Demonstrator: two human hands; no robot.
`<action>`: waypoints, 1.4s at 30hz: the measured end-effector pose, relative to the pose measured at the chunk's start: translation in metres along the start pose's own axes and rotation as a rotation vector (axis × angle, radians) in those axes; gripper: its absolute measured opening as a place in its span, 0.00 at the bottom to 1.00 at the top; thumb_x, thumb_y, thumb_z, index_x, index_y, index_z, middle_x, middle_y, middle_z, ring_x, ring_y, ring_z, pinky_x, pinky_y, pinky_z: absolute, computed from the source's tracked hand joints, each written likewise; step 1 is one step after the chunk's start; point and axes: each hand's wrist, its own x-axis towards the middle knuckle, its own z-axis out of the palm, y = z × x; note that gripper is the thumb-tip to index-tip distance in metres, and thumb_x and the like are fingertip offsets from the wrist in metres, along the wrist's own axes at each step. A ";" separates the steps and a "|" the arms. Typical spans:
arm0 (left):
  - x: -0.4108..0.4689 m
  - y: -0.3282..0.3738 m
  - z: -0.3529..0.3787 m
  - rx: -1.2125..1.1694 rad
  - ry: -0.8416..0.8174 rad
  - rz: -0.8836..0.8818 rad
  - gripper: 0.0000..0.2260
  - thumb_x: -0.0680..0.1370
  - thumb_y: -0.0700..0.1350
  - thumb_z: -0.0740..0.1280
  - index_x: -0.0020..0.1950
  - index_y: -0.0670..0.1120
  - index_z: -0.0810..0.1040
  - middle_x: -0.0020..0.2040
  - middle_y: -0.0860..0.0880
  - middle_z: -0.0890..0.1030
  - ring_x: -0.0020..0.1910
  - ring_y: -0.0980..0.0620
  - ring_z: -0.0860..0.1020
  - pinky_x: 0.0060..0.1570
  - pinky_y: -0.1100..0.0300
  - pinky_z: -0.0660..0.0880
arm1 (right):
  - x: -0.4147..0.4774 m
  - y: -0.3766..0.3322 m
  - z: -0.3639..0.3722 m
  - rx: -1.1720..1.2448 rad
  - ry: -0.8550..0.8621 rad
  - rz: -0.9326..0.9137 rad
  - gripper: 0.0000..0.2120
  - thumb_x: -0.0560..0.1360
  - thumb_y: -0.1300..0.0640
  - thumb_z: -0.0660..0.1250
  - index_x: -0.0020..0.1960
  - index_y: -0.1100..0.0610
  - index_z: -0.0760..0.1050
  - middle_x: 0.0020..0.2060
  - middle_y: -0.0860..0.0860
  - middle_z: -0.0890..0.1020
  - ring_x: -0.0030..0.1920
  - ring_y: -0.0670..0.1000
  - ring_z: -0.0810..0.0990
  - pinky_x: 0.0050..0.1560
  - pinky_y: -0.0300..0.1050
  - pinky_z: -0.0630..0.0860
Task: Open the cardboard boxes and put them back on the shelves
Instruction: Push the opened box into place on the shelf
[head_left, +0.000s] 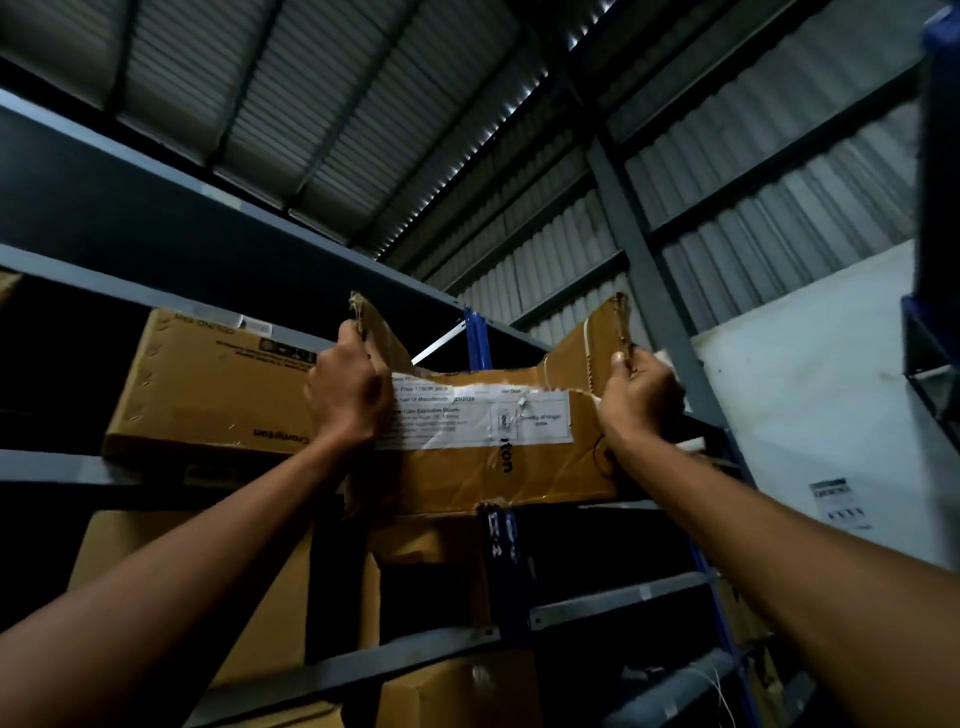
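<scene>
A brown cardboard box (483, 457) with a white printed label sits at the front of a high grey metal shelf (47, 467), above head height. Its two top flaps stand up and apart. My left hand (348, 395) grips the left flap near its torn corner. My right hand (641, 397) grips the right flap at its edge. Both arms reach upward to it. What is inside the box is hidden.
A second brown box (208, 384) lies just left of it on the same shelf. More cardboard boxes (291, 587) fill the lower shelves. A blue upright post (501, 571) stands under the box. Corrugated metal roof and wall rise behind; another blue rack (935, 322) is at the right.
</scene>
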 end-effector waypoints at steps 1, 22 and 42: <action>-0.001 -0.003 0.002 0.013 0.004 -0.003 0.11 0.83 0.48 0.54 0.50 0.42 0.71 0.38 0.44 0.76 0.37 0.44 0.76 0.36 0.53 0.70 | 0.000 0.003 0.005 0.015 -0.012 0.003 0.10 0.80 0.58 0.62 0.47 0.58 0.82 0.43 0.55 0.84 0.42 0.54 0.77 0.43 0.42 0.67; -0.014 -0.052 0.049 0.693 -0.214 0.969 0.17 0.75 0.53 0.54 0.56 0.44 0.72 0.52 0.39 0.81 0.54 0.37 0.80 0.60 0.37 0.71 | -0.007 0.075 0.115 0.123 -0.117 0.112 0.11 0.83 0.52 0.56 0.50 0.57 0.73 0.44 0.57 0.80 0.48 0.61 0.80 0.43 0.50 0.72; -0.004 -0.043 0.175 0.896 -0.222 0.637 0.23 0.78 0.57 0.50 0.59 0.43 0.73 0.55 0.41 0.78 0.62 0.38 0.74 0.70 0.38 0.55 | 0.045 0.160 0.184 -0.285 -0.473 -0.950 0.22 0.80 0.38 0.47 0.60 0.51 0.68 0.45 0.50 0.73 0.41 0.48 0.69 0.40 0.44 0.66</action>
